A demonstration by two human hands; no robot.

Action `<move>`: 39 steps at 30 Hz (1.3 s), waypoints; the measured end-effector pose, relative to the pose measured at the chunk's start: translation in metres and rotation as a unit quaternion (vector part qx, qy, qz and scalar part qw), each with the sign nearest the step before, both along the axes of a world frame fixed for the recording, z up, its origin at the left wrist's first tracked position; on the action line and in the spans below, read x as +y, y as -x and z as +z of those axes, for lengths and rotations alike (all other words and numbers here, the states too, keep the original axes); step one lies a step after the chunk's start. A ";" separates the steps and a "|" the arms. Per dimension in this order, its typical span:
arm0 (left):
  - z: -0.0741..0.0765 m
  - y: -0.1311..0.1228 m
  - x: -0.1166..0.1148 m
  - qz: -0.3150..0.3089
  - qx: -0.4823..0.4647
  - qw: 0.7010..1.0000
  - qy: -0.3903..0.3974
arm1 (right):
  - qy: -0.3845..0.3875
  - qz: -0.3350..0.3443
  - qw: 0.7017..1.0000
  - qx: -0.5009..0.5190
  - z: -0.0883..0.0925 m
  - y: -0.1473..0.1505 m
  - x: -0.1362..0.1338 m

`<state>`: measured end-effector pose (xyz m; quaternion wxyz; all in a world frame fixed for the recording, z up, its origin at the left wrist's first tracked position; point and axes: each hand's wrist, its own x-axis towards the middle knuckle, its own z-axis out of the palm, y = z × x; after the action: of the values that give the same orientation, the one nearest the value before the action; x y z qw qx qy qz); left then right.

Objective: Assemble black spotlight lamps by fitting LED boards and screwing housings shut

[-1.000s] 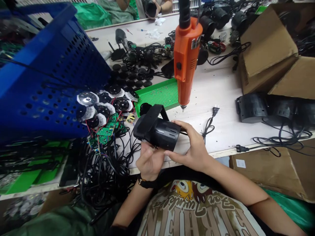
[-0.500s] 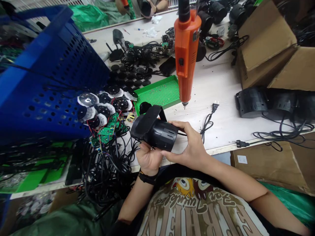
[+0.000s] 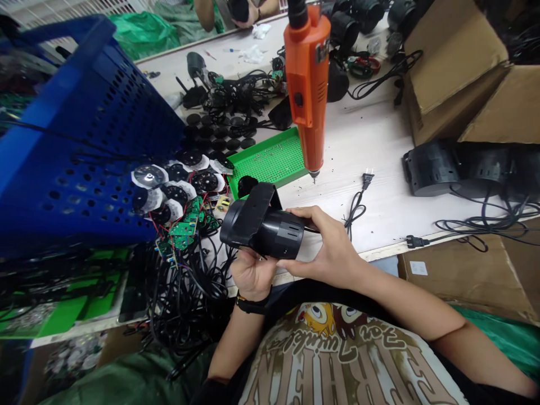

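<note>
A black cylindrical lamp housing (image 3: 283,233) with a U-shaped bracket (image 3: 254,216) is held level above the table edge. My right hand (image 3: 327,247) grips its slotted rear end between thumb and fingers, and a cord runs out of that end. Under the bracket side, the fingers of my left hand (image 3: 253,275) are closed at a small shiny part, with some fingertips hidden. An orange electric screwdriver (image 3: 307,90) hangs tip down just beyond the housing. Behind it lies a green perforated tray (image 3: 274,163) with small screws and a round black part (image 3: 247,185).
A blue basket (image 3: 139,101) stands at left, beside speaker-like discs (image 3: 149,176), green circuit boards (image 3: 183,229) and tangled black cables (image 3: 189,287). Several black housings (image 3: 434,169) and an open cardboard box (image 3: 458,62) are at right. Another person's hand (image 3: 252,14) shows across the table.
The lamp housing has turned slightly in my hands, and my left fingers have curled in more tightly. The view has shifted a little; across the table, an orange tool is out of view.
</note>
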<state>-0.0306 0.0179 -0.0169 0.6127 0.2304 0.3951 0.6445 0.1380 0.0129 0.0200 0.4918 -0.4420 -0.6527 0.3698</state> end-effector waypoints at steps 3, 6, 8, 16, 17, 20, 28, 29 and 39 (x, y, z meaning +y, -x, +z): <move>0.000 -0.001 0.000 0.012 0.006 1.000 0.000 | -0.007 -0.018 1.000 0.002 -0.003 0.003 -0.001; -0.002 0.001 -0.001 0.023 0.012 1.000 0.003 | 0.002 -0.012 1.000 0.011 -0.002 0.002 -0.001; -0.004 0.004 -0.001 0.022 0.018 1.000 -0.001 | 0.031 0.012 0.999 0.020 0.001 -0.002 0.001; -0.002 0.002 -0.001 0.022 0.020 0.999 0.016 | 0.044 0.022 0.998 0.040 0.000 -0.007 0.005; -0.001 0.000 -0.002 0.018 0.014 0.999 0.024 | 0.035 0.019 0.998 0.040 -0.003 -0.007 0.003; 0.003 -0.006 -0.006 -0.011 -0.008 0.999 0.036 | 0.025 0.025 0.999 0.032 -0.011 -0.013 -0.002; 0.013 -0.022 -0.017 -0.130 -0.082 0.984 -0.086 | 0.028 0.071 0.988 -0.132 -0.002 -0.037 -0.005; 0.011 -0.023 -0.018 -0.131 -0.085 0.983 -0.092 | 0.032 0.073 0.988 -0.134 -0.002 -0.038 -0.005; 0.002 -0.015 -0.019 -0.150 -0.122 0.976 -0.099 | 0.049 -0.010 0.986 -0.158 -0.011 -0.045 -0.010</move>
<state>-0.0156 -0.0016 -0.0152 0.7203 0.2664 0.2128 0.6041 0.1833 0.0032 0.0092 0.3637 -0.5247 -0.6991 0.3221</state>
